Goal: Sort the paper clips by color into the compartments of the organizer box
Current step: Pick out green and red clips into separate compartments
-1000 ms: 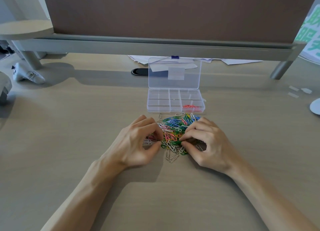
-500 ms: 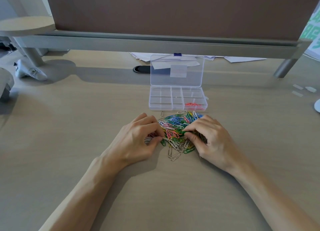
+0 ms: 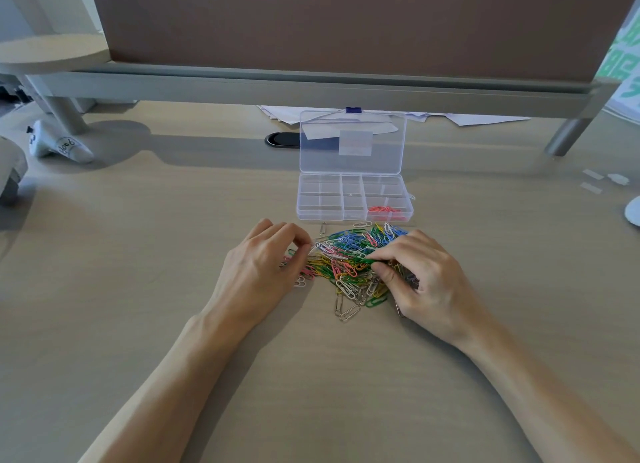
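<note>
- The right hand [image 3: 426,279] has pushed deeper into the clips [image 3: 349,258], fingers curled round a green bunch.
- The left hand [image 3: 256,268] stays at the pile's left edge, fingertips pinched; I can't tell if they hold a clip.
- The box [image 3: 320,216], just beyond the pile, holds only red clips [image 3: 382,210]; I'd say sorting has barely begun.

A heap of multicoloured wire paper clips [image 3: 349,258] lies on the pale wooden table [image 3: 138,254], just before a clear plastic organizer box [image 3: 320,199] with red clips [image 3: 382,210] in its near right compartment. The left hand [image 3: 263,268] curls at the heap's left edge, and the right hand [image 3: 429,282] pinches into it.
</note>
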Motion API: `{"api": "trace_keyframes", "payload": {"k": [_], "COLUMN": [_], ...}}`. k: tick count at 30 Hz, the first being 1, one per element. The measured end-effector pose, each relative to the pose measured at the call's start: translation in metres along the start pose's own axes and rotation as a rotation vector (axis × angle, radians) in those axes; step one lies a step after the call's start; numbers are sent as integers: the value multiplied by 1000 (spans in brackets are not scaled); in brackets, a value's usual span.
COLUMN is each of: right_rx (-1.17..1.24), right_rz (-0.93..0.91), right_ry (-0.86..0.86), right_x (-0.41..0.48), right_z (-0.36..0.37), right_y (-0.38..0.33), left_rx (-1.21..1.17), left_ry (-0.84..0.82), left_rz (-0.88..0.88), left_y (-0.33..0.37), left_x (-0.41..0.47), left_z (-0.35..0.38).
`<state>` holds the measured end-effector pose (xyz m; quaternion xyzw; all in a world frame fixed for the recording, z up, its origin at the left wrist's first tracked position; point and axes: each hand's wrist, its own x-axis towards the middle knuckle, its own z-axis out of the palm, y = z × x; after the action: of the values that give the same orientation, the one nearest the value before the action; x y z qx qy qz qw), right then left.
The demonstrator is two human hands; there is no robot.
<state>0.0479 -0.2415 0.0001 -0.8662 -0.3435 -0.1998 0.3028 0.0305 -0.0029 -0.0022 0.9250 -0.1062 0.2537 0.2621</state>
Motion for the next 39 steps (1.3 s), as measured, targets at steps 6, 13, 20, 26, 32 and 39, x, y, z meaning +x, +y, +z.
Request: {"api": "trace_keyframes", "payload": {"k": [6,13,20,26,32,39], "right_rx": [79,6,-190,-201,82,111], "right_rz": [-58,-50,-94,-82,116,106], "right_ry": [-81,-171,-206,-143,52,119], "right_x": [-15,-17,-8,-10,-6,-3], "right_z": [-12,-9,-7,-2,1,10], "right_y": [-9,-7,-11,-12,-17,-19], "left_rx": [-47,-54,-44,-96,-278,-385], "left_ry": [-92,-180,-171,-84,-92,-125], "left_rz": [145,194,245,173,72,0], "left_y": [1,-1,-1,4,15,27], "left_x": [-1,-3,-1,-1,2,1], "left_z": [-3,-2,-1,-4,1,5]}}
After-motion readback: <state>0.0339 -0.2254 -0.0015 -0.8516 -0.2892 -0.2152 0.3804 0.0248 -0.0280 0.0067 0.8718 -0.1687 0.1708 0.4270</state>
